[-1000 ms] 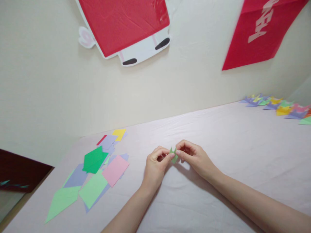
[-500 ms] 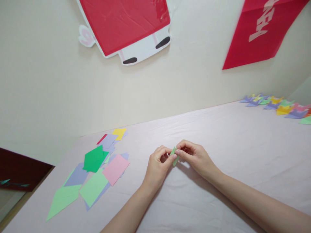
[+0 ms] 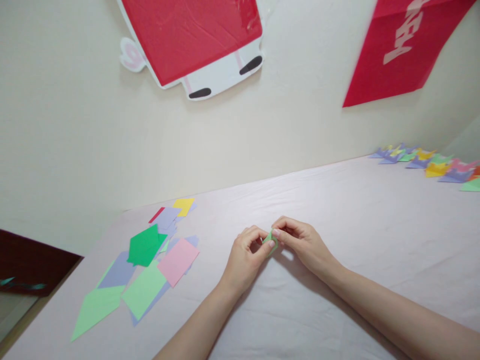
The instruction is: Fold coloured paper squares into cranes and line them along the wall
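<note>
A small piece of folded light green paper [image 3: 276,244] is held between my two hands, just above the pale cloth-covered table [image 3: 322,310]. My left hand [image 3: 247,252] pinches its left side between thumb and fingers. At its upper right, the thumb and forefinger of my right hand [image 3: 302,240] grip the paper's edge. Fingers cover much of the piece, so its full folded shape is hidden.
Loose paper sheets lie at the left, among them a dark green one [image 3: 144,247], a pink one [image 3: 178,262] and a light green one [image 3: 99,305]. Several folded paper figures [image 3: 437,169] stand at the far right. Behind the table rises a wall [image 3: 225,145] with red decorations.
The green paper has turned between my fingers and shows a wider face. My right fingers have shifted slightly on its upper edge; my left hand stays nearly in place.
</note>
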Demonstrator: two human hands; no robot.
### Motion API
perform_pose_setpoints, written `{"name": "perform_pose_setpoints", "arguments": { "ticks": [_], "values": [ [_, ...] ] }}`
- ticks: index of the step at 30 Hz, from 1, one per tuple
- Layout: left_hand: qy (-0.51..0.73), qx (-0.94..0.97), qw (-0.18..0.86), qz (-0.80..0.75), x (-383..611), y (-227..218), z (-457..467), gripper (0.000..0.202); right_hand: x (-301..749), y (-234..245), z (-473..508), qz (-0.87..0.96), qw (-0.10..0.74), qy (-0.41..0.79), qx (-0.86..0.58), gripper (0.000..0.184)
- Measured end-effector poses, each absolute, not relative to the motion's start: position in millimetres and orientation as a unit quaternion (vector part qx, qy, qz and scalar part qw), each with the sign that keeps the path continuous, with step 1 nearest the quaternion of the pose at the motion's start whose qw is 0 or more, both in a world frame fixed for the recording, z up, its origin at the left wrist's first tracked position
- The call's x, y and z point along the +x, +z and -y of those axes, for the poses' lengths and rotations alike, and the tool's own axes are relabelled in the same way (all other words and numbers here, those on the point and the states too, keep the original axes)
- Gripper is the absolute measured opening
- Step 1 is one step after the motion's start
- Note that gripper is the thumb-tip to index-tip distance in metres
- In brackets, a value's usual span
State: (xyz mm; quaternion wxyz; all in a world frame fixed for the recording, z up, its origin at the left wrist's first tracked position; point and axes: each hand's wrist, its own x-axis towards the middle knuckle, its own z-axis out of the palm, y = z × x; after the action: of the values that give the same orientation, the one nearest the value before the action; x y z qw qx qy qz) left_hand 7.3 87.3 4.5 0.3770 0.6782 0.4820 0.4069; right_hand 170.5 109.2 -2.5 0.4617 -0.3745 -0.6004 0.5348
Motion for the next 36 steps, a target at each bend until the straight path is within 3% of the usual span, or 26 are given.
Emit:
{"name": "perform_pose_setpoints", "arguments": {
  "ticks": [7,26,36],
  "values": [
    [0.411,0.653,0.412,-0.484,8.0,1.1,-87.9,0.019,171.8,1.6,-110.4,0.589,0.469,0.543,-0.373,0.03],
    [0.49,0.58,0.423,-0.495,3.0,-4.6,-93.1,0.014,171.4,-0.9,-108.2,0.653,0.436,0.485,-0.386,0.018],
    [0.497,0.576,0.429,-0.487,4.2,-3.9,-93.3,0.013,172.3,-0.6,-109.7,0.609,0.448,0.538,-0.372,0.019]
  ]
}}
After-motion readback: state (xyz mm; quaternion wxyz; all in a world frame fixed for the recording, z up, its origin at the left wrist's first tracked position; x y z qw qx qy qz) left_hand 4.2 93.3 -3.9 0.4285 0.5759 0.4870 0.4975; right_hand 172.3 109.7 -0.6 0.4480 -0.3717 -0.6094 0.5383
